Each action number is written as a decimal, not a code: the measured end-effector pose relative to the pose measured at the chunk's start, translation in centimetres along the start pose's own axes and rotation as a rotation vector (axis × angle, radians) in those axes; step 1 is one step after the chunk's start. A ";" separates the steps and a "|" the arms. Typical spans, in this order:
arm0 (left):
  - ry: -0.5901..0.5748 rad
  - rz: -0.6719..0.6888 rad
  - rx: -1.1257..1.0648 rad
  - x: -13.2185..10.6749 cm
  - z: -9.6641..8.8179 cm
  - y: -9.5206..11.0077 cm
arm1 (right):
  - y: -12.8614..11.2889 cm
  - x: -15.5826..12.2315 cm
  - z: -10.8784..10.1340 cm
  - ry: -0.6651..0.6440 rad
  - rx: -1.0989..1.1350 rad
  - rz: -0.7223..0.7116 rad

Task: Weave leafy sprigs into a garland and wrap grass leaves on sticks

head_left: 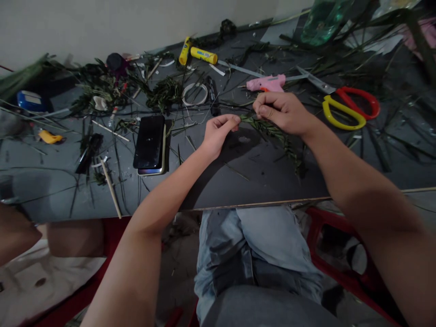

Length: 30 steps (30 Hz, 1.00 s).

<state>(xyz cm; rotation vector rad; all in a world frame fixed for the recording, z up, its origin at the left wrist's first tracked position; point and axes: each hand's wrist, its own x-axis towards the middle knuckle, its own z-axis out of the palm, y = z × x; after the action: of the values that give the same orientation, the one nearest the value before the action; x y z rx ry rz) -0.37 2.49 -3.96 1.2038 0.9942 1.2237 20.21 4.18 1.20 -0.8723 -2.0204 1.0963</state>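
In the head view, the left hand (220, 131) has thumb and forefinger pinched on the tip of a green braided leaf (281, 136), which slants from there under the right hand (281, 111) towards the near edge of the grey table (231, 184). The right hand's thumb and curled fingers are together just above the braid; whether a thin strand is between them I cannot tell.

Beyond the hands, two yellow tubes (203, 55) carry dark printing, too small to read. A black marker (211, 91) has pale marks along its barrel, also unreadable. Far to the left, a blue box (33, 101) bears a pale label with no legible words. The black phone (149, 141), lying on top of another phone, has a dark screen with only faint specks on it. I can make out no brand on the pink glue gun (267, 83), just beyond the right hand, or on the scissors (327, 88) with one red and one yellow handle. A green bottle (325, 22) stands at the back.
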 end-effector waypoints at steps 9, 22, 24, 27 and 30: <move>0.043 0.054 0.019 0.4 -0.2 -0.9 | 0.5 0.3 0.1 0.028 -0.063 -0.161; -0.009 0.134 0.017 0.1 0.1 -0.6 | 1.1 0.4 1.4 0.134 -0.187 -0.142; -0.006 0.137 0.025 0.0 0.1 -0.6 | 0.8 0.4 1.2 0.092 -0.224 -0.177; 0.005 0.148 0.046 0.0 0.2 -0.8 | 0.4 0.4 0.8 0.025 -0.270 -0.232; 0.043 0.148 0.040 0.6 -0.2 -1.1 | 0.0 0.3 0.5 -0.019 -0.295 -0.274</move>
<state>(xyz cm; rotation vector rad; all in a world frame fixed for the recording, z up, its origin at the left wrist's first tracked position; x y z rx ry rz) -0.39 3.13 -5.06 1.3053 0.9791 1.3558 19.63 4.16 1.05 -0.6991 -2.2740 0.6691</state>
